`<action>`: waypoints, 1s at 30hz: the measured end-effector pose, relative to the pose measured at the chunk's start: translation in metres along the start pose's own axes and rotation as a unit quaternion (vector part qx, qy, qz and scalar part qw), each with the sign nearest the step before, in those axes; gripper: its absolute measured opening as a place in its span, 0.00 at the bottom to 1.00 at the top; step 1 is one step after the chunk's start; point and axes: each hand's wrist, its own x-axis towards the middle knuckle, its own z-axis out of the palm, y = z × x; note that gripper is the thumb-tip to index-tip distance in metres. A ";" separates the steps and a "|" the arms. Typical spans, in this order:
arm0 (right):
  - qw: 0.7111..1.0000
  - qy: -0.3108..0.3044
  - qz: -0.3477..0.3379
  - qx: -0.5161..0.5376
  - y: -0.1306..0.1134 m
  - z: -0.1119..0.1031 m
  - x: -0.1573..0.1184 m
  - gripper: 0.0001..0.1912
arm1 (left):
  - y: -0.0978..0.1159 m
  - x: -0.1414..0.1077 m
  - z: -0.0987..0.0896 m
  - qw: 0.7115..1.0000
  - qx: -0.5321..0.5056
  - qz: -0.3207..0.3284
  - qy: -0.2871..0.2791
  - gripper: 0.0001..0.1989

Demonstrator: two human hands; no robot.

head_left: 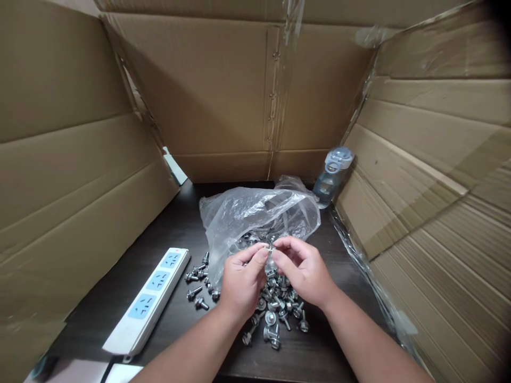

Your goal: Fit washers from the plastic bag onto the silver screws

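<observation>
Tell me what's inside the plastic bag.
Metal bolts show at the near mouth of the plastic bag. The left hand and right hand cover part; the bag's crumpling obscures whatever lies deeper.

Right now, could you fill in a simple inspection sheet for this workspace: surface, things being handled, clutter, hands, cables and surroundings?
Surface: dark tabletop with a wood-like grain.
Things being handled: metal bolts in a loose heap below the hands, more scattered to the left; one small metal piece, too small to identify.
Clutter: crumpled clear plastic bag behind the heap; white power strip at left; water bottle at back right.
Hands: left hand and right hand both pinch the small piece at their fingertips.
Cables: nothing seen that is clearly a cable.
Surroundings: cardboard walls left, right and behind, partly taped.
</observation>
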 end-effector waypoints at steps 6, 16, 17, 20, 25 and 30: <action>0.999 0.005 -0.046 -0.019 0.003 0.000 -0.001 0.07 | 0.004 0.000 0.002 0.999 -0.004 -0.029 -0.018 0.18; 0.998 -0.016 0.040 0.043 -0.002 -0.002 0.002 0.13 | 0.004 -0.001 0.002 0.999 -0.011 -0.022 -0.020 0.16; 0.998 -0.011 0.026 0.050 -0.002 -0.001 0.001 0.12 | 0.004 0.000 0.002 0.999 -0.017 -0.023 -0.019 0.16; 0.999 -0.005 -0.009 0.043 0.001 0.000 0.000 0.10 | 0.004 0.001 0.001 0.999 -0.019 -0.029 -0.023 0.15; 1.000 -0.007 -0.003 -0.002 0.000 0.000 0.002 0.10 | 0.002 0.000 0.001 0.999 -0.001 -0.038 -0.021 0.17; 0.998 -0.038 0.045 0.009 -0.003 -0.001 0.003 0.22 | 0.000 -0.002 0.000 0.999 0.024 -0.006 -0.028 0.17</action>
